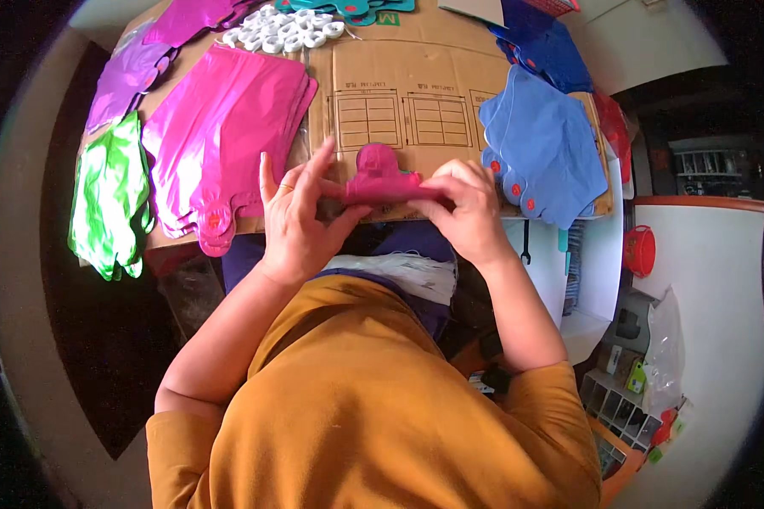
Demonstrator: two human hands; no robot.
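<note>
A magenta foil balloon [384, 188], flat and folded into a narrow strip with a rounded tab sticking up, lies at the cardboard's near edge. My left hand [295, 222] has its thumb against the strip's left end, which sits between thumb and fingers; the other fingers point upward. At the right end, my right hand [469, 208] pinches the strip with curled fingers. Left of my hands is a stack of flat pink foil balloons [229, 127], their tabs toward me. A stack of flat blue foil balloons [547, 144] with red dots lies to the right.
Printed cardboard [441, 64] covers the table. Green foil balloons [110, 199] and purple ones [127, 85] lie at its left edge. White looped pieces [284, 30] and teal foil [361, 8] sit at the back, dark blue foil [552, 55] at back right. White strings [399, 276] rest across my lap.
</note>
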